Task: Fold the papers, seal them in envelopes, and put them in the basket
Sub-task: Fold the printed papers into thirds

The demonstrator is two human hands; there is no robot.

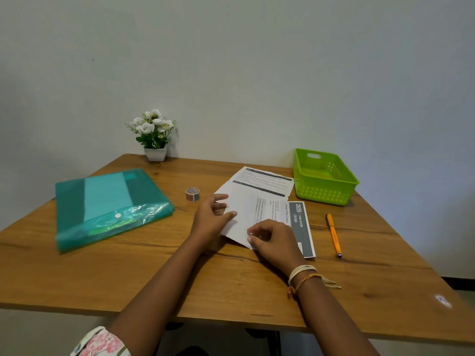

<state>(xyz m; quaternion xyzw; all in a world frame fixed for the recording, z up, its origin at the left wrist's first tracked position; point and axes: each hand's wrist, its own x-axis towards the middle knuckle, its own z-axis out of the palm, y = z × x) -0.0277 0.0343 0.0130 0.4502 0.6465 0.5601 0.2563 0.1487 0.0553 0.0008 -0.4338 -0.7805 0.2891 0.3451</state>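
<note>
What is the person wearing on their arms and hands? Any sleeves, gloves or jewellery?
Both hands are bare, with no gloves. The right hand has a bundle of white and orange-yellow thread bracelets wound round its wrist, with loose ends hanging off. The left hand and its wrist show nothing worn. A floral sleeve, pink blossoms on white, shows near the left elbow. No rings can be made out.

— What colours are on the worktop (128, 273)?
— It's brown woodgrain. The basket (324, 176) is lime green, the folder (108, 206) teal, the pen (333, 233) orange.
— And the paper (300, 227)?
— White with grey bands. The sleeve (100, 343) has pink flowers.
</note>
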